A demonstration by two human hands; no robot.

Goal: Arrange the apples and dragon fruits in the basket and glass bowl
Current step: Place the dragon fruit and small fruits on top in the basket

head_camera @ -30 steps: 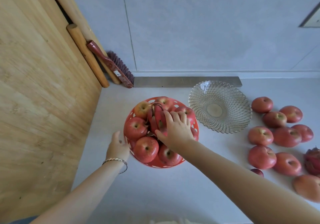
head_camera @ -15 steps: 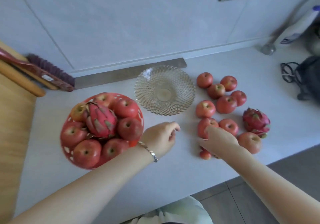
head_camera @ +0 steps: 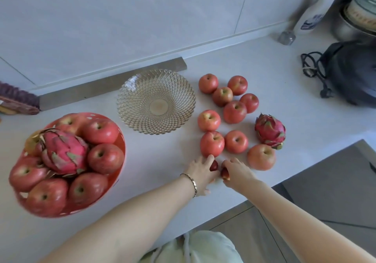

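Observation:
A red basket (head_camera: 92,116) at the left holds several apples with a dragon fruit (head_camera: 63,150) lying on top. The patterned glass bowl (head_camera: 142,91) behind the middle has nothing in it. Right of it, several loose apples (head_camera: 235,112) and a second dragon fruit (head_camera: 269,131) lie on the counter. My left hand (head_camera: 200,171) and right hand (head_camera: 238,173) meet near the front edge. Each has its fingers curled on a small dark-red apple (head_camera: 214,165), the right one's (head_camera: 225,174) mostly hidden under the fingers.
A brush (head_camera: 18,99) and a metal strip (head_camera: 112,83) lie along the wall. At the back right stand a white bottle (head_camera: 317,12), a pot (head_camera: 360,12) and a black appliance with a cord (head_camera: 350,73). The counter's front edge runs just below my hands.
My right hand left the dragon fruit in the basket and went to the loose apples. My left hand let go of the basket and joined it. Both now curl on small apples.

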